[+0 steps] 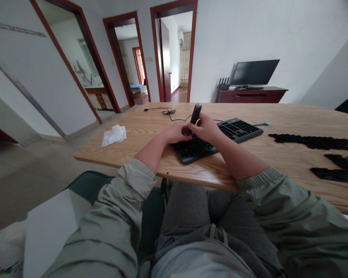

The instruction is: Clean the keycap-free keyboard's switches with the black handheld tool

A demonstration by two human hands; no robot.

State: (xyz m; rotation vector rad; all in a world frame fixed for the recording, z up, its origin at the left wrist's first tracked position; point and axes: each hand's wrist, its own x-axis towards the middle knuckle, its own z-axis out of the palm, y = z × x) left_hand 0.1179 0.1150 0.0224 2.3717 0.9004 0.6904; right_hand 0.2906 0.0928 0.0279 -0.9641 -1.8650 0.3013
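Right grip pinched around the lower end of a black cylindrical handle, the handle nearly upright with a slight tilt, just above the black keyboard. Left grip curled close beside the handle's base, over the keyboard's near half; contact impossible to tell. Beyond the keyboard, a thin black cable in a small coil. Left of the keyboard, a crumpled white tissue. Right of the keyboard, rows of black keycaps on the pale wooden desk.
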